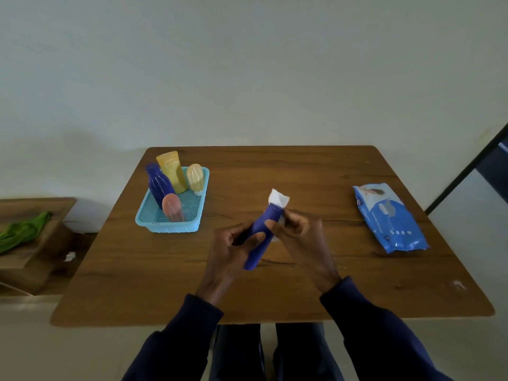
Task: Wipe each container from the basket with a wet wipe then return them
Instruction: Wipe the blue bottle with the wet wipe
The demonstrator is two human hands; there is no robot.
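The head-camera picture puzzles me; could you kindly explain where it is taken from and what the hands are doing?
There is no machine here: a person wears one camera on the head, looking down at their own hands. The left hand grips a blue tube; the right hand pinches a white wipe against its far end. On the wooden table are a light blue basket holding four more containers and, to the right, a blue pack of wipes.
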